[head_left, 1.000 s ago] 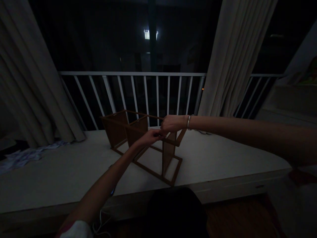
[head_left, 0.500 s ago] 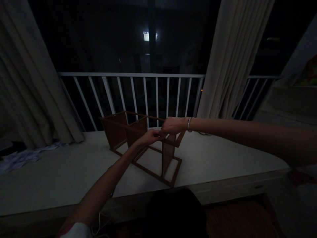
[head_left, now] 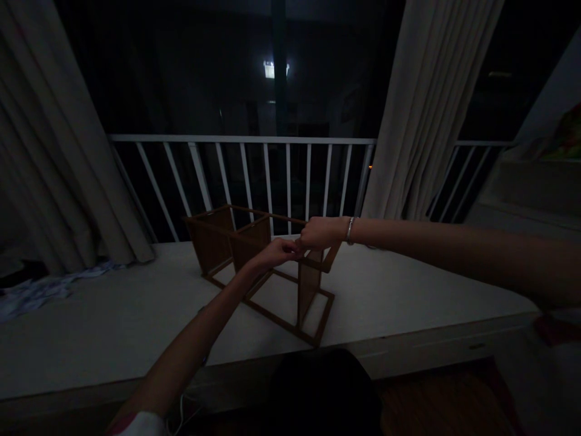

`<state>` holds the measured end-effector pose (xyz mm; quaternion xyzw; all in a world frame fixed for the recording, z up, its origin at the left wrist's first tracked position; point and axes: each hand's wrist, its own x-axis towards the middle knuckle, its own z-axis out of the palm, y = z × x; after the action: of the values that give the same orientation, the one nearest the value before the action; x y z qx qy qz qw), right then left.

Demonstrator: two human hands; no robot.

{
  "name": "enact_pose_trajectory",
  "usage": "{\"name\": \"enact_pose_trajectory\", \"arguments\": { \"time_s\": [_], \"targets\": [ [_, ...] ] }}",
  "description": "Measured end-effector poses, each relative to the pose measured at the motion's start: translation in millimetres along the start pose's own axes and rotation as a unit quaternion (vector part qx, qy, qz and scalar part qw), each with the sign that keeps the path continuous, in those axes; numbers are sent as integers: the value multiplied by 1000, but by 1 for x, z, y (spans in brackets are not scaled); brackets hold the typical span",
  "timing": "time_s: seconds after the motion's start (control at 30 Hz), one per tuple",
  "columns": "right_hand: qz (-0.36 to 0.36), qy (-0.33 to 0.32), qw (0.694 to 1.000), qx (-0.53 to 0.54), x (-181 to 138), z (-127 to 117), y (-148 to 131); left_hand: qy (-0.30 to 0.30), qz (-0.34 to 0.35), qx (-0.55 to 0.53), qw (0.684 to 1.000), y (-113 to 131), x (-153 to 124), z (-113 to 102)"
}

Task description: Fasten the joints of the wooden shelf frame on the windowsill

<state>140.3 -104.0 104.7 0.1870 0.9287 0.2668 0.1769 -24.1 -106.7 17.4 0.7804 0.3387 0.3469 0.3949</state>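
Observation:
A small brown wooden shelf rack (head_left: 276, 307) lies on its side on the white window ledge, its flat panels standing upright between two frames. At its right end, over the upper frame, my two hands meet. My left hand (head_left: 278, 253) is closed with thumb and fingers pinched together at the frame's near bar. My right hand (head_left: 321, 233), with a silver bracelet (head_left: 350, 231) at the wrist, is closed right beside the left fingertips. Whatever lies between the fingers is hidden and too dark to make out.
Behind the rack runs a white railing (head_left: 245, 140) before a dark window. Beige curtains (head_left: 422, 109) hang at both sides. Crumpled cloth (head_left: 49, 287) lies on the ledge (head_left: 136, 315) at far left. Below the front edge are a dark rounded shape (head_left: 324, 393) and a white cable (head_left: 181, 412).
Both hands stay at the same corner of the rack, with the right hand turned very slightly. The whole view has shifted a few pixels; the rack has not visibly moved.

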Motion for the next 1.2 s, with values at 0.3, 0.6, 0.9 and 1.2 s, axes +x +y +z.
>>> {"name": "enact_pose_trajectory", "arguments": {
  "time_s": [0.3, 0.6, 0.9, 1.2],
  "targets": [
    [-87, 65, 994, -18, -3, -1, 11, -3, 26, 66, 997, -1, 1, -2],
    [-65, 48, 997, 10, 5, 1, 12, -19, 25, 51, 998, -4, 4, -4],
    [-55, 62, 996, -30, 5, 4, 11, -24, 21, 65, 997, -2, 3, -5],
    [-56, 36, 997, -47, 8, -5, 6, -16, 23, 35, 999, -3, 3, -1]
  ]
}}
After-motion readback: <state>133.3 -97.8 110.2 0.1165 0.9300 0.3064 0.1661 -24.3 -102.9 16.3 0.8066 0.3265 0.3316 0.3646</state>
